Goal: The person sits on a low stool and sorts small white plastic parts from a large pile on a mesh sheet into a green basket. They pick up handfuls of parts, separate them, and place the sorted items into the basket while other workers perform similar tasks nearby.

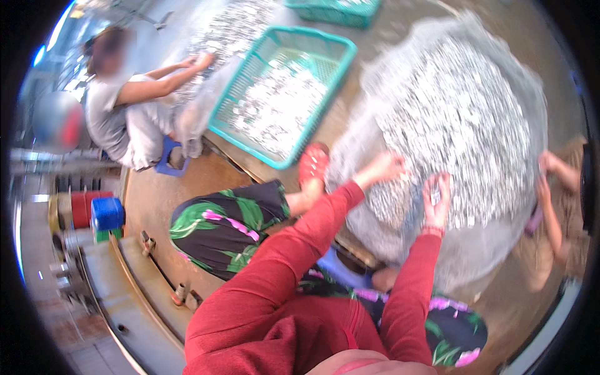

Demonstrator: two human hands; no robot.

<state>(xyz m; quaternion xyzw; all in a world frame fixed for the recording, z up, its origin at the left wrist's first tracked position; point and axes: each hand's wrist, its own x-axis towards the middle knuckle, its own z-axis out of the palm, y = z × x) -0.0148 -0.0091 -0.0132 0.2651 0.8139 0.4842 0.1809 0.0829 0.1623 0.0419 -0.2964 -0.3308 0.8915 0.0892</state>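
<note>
A broad heap of small silvery pieces, which look like little fish (462,125), lies on a pale mesh net (356,137) in front of me. My left hand (380,169) is over the heap's near left edge, fingertips pinched together; what they hold is too small to make out. To its right, my right hand (439,203) is palm up at the near edge, fingers curled around a few of the silvery fish. Below my left hand, a smaller, browner pile (389,203) sits on the same net.
A green plastic basket (284,159) partly filled with silvery pieces stands left of the net; another green basket (337,14) is beyond it. At left, a person (119,106) crouches on a blue stool (172,157) by another heap. Another person's hands (553,172) reach the net's right edge.
</note>
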